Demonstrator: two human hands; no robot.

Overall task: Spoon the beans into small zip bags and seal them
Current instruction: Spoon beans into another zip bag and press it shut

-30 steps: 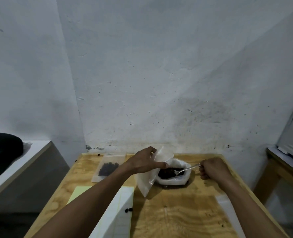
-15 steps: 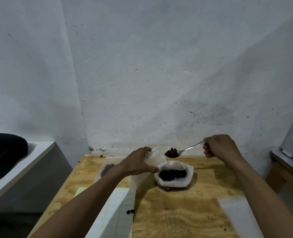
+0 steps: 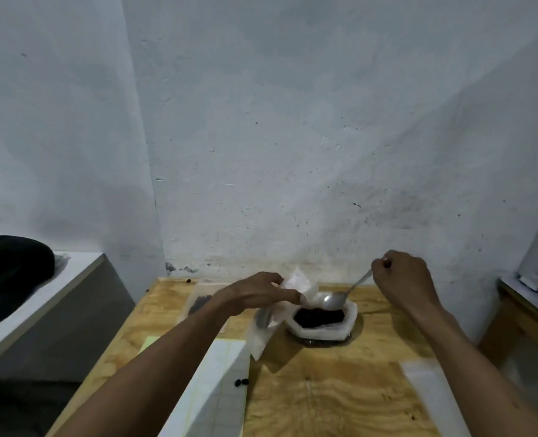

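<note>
Dark beans [image 3: 319, 317] fill a white plastic-lined container [image 3: 346, 329] at the back middle of the plywood table [image 3: 324, 402]. My left hand [image 3: 255, 293] pinches a small clear zip bag [image 3: 277, 313] by its mouth, just left of the container; the bag hangs down to the table. My right hand [image 3: 400, 277] grips the handle of a metal spoon [image 3: 337, 299], whose bowl looks empty and hovers over the beans, beside the bag's mouth.
A zip bag holding beans [image 3: 200, 302] lies flat at the back left of the table. White gridded sheets [image 3: 211, 389] lie front left, with two loose beans [image 3: 241, 382] beside them. A pale strip [image 3: 431, 392] lies front right. A dark round object [image 3: 6, 272] sits on the left ledge.
The spoon came up loaded with beans, moved toward the bag's mouth, and now hangs low over the container with its bowl empty. My left hand has kept hold of the bag throughout.
</note>
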